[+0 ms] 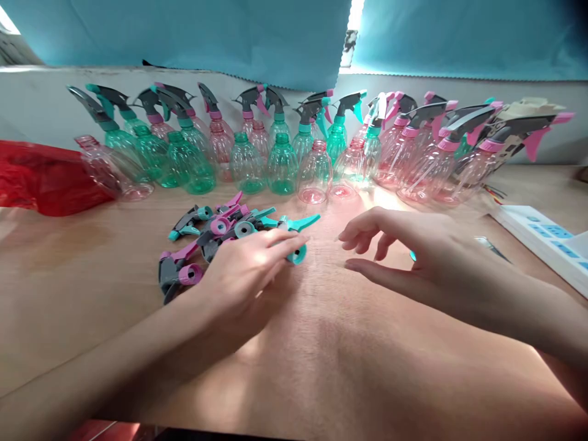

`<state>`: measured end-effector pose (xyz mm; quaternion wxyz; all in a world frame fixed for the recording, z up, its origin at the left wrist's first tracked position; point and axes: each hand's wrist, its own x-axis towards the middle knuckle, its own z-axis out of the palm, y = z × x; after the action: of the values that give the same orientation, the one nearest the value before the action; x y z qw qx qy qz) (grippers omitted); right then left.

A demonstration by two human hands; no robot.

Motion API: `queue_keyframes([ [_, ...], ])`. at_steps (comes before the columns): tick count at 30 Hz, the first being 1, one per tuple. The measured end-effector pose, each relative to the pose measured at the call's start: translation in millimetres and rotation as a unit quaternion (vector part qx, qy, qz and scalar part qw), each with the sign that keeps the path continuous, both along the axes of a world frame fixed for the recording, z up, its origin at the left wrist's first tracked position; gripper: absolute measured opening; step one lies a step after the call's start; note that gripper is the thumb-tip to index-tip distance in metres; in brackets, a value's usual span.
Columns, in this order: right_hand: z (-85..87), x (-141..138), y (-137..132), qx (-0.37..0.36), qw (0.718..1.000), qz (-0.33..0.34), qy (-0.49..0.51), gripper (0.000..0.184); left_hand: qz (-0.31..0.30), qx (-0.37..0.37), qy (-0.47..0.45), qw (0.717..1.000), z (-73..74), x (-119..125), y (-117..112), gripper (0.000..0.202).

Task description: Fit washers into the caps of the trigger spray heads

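Note:
My left hand [250, 263] is closed round a teal-and-grey spray trigger head [298, 252]. Its teal collar and lever stick out past my fingertips, and the rest is hidden under the fingers. Just left of that hand lies a pile of loose trigger heads [222, 226] in grey with pink or teal parts. My right hand [404, 245] hovers over the table, thumb and fingers apart, with nothing in it. Behind both hands stand uncapped bottles, among them a clear pink one [315, 174] and a green one [282, 165].
Bottles fitted with trigger heads [413, 147] line the back of the wooden table [321, 367]. A red plastic bag [50, 177] lies at the left. At the right sits a white-and-blue box-like object [546, 239]. Teal cloth [206, 37] hangs behind.

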<state>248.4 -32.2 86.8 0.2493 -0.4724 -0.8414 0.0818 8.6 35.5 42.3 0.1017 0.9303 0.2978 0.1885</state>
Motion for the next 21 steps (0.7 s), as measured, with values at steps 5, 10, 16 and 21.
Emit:
queue_keyframes([
  [5,-8.6,6.2,2.4,-0.007,0.997,0.000,-0.083,0.022,0.105,0.067,0.113,0.986,18.5,-17.8,11.5,0.036],
  [10,-16.1,6.7,7.0,-0.075,0.992,-0.006,-0.104,0.030,0.141,0.133,0.068,0.979,26.2,-43.3,22.0,0.035],
  [16,-47.7,-14.5,20.2,-0.103,0.989,0.052,-0.094,0.056,0.181,0.105,0.078,0.975,7.3,-66.0,33.7,0.058],
  [21,-70.0,-25.3,27.1,-0.100,0.986,0.089,-0.098,0.069,0.153,0.108,0.128,0.974,-13.6,-66.3,19.5,0.056],
])
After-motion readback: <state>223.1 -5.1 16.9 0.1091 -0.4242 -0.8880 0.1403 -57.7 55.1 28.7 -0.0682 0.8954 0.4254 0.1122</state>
